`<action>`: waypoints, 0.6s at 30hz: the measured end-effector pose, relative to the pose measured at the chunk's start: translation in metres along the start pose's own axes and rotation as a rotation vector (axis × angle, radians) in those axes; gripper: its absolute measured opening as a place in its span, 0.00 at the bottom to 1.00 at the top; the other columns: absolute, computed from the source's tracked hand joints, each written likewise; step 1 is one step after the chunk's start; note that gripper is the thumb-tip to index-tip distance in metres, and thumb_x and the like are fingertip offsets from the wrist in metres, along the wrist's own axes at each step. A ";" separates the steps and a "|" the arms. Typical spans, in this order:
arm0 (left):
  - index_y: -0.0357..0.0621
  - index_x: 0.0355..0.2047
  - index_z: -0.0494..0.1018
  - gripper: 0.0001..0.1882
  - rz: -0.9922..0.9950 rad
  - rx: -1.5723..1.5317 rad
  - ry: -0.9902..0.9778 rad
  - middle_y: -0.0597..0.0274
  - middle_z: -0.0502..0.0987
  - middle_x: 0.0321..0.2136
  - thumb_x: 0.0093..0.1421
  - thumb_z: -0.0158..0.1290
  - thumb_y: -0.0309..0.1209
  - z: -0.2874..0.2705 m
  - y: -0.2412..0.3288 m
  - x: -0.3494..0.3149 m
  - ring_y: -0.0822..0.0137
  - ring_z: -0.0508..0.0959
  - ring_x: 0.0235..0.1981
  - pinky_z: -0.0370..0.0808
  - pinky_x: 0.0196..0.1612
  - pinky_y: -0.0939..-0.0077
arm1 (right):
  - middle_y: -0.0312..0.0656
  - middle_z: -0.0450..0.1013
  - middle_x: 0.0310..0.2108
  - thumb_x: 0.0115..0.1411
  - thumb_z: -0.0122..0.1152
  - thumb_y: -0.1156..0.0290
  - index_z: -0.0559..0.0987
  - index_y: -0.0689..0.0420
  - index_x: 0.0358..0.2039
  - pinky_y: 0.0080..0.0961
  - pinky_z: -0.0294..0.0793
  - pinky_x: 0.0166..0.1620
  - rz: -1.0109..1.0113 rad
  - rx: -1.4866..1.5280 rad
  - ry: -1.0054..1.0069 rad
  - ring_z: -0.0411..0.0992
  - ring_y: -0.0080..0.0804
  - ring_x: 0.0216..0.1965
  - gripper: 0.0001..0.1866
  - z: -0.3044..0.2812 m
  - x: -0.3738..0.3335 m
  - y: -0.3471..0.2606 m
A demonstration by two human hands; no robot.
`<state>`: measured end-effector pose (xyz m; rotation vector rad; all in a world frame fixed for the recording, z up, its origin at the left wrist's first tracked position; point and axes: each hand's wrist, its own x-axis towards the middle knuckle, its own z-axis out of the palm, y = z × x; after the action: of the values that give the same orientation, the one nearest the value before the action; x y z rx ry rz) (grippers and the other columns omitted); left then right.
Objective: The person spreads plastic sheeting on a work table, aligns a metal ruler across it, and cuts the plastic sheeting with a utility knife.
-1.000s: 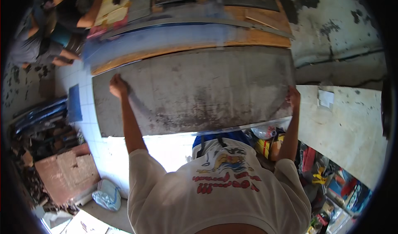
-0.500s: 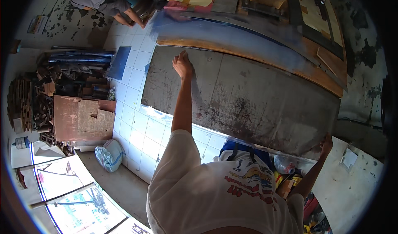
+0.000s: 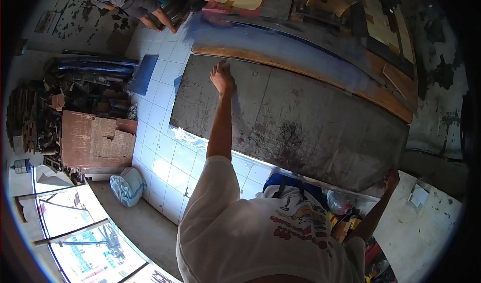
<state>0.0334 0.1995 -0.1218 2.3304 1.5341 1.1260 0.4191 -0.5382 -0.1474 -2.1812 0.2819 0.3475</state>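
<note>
Sheet metal, big, grey and scratched [image 3: 300, 122], is held up flat in front of the person, and everything else sits around it. Far off to the left of the sheet is a pile of wood scraps and brown boards [image 3: 95, 137], with a white sack [image 3: 128, 186] on the floor just below it. A blue panel [image 3: 143, 75] leans near the sheet's left end, over the white tiled floor [image 3: 160, 152]. The left hand [image 3: 222, 77] is up on the sheet near its top left corner, fingers spread a little and pressed flat against the face of it. Just above the sheet lies a long wooden board [image 3: 320, 72] with more sheets on top. Other people [image 3: 130, 0] crouch well beyond the sheet's top left corner. The right hand [image 3: 392, 178] is at the sheet's lower right corner, with its fingers curled tight around the edge. Past that corner is a pale worn wall [image 3: 426, 218].
</note>
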 end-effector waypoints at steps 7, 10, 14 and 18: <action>0.53 0.48 0.71 0.18 0.145 0.245 -0.238 0.56 0.69 0.48 0.56 0.47 0.34 -0.009 0.002 0.004 0.53 0.67 0.48 0.63 0.49 0.56 | 0.32 0.68 0.19 0.59 0.54 0.49 0.77 0.56 0.38 0.17 0.60 0.16 -0.007 0.008 0.020 0.65 0.19 0.15 0.22 -0.003 0.004 0.007; 0.54 0.55 0.66 0.23 0.248 0.262 -0.216 0.53 0.65 0.55 0.59 0.44 0.41 -0.012 -0.008 0.000 0.50 0.64 0.54 0.58 0.56 0.53 | 0.33 0.69 0.20 0.60 0.53 0.49 0.77 0.56 0.41 0.17 0.60 0.16 -0.024 0.035 0.010 0.65 0.19 0.15 0.22 -0.005 0.001 0.009; 0.54 0.57 0.64 0.25 0.217 0.298 -0.251 0.51 0.59 0.60 0.61 0.42 0.44 -0.017 -0.019 -0.004 0.48 0.58 0.60 0.52 0.60 0.51 | 0.36 0.70 0.22 0.61 0.53 0.51 0.78 0.58 0.38 0.20 0.63 0.18 -0.008 -0.083 0.006 0.66 0.22 0.16 0.21 -0.005 -0.019 0.000; 0.55 0.59 0.62 0.25 0.198 0.260 -0.303 0.50 0.58 0.61 0.61 0.42 0.44 -0.010 -0.008 -0.002 0.49 0.56 0.61 0.49 0.61 0.51 | 0.43 0.71 0.23 0.63 0.51 0.57 0.78 0.62 0.32 0.31 0.68 0.28 -0.703 -0.385 0.290 0.70 0.33 0.24 0.19 -0.013 -0.026 0.026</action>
<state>0.0207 0.1990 -0.1190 2.7196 1.4350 0.5917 0.3889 -0.5622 -0.1502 -2.5364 -0.4313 -0.3380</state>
